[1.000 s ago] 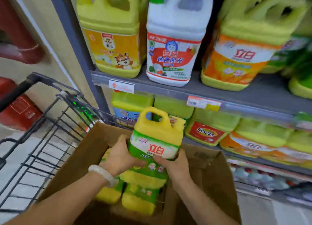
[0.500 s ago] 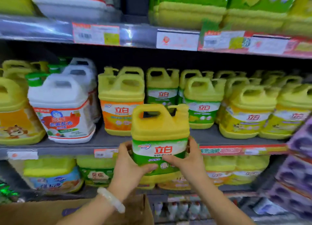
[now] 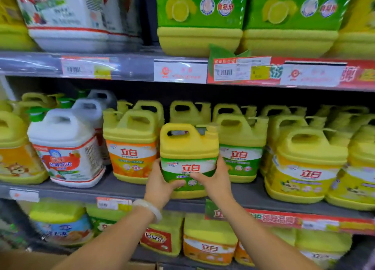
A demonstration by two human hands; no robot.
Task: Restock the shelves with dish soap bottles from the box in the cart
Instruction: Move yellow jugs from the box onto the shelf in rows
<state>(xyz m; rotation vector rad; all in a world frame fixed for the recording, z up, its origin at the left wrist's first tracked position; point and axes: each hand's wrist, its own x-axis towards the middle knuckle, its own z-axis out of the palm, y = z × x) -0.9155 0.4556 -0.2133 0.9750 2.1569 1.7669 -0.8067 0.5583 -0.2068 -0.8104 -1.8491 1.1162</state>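
Both hands, left hand (image 3: pixel 160 185) and right hand (image 3: pixel 216 180), grip the green-labelled yellow plastic dish soap jug (image 3: pixel 188 158) at the grey middle shelf (image 3: pixel 121 188) edge; set too shallow, it could tip off, or nudge the orange-labelled jug (image 3: pixel 132 154) beside it.

Held bottle (image 3: pixel 188 148): yellow plastic, matt pebbled top, glossy green-and-white film label. Neighbouring orange-label jug (image 3: pixel 130 146): same matt yellow plastic, slick label. White jug (image 3: pixel 65 146): smooth plastic, slight sheen. Shelf deck (image 3: pixel 121 188): grey, matt, looks like painted metal. Upper shelf edge strip (image 3: pixel 40 65): clear glossy plastic over paper price tags (image 3: pixel 86 67). Bracelet (image 3: pixel 150 209) on left wrist: pale, smooth, polished, translucent. Box edge (image 3: pixel 30 259) bottom left: plain brown cardboard, matt.
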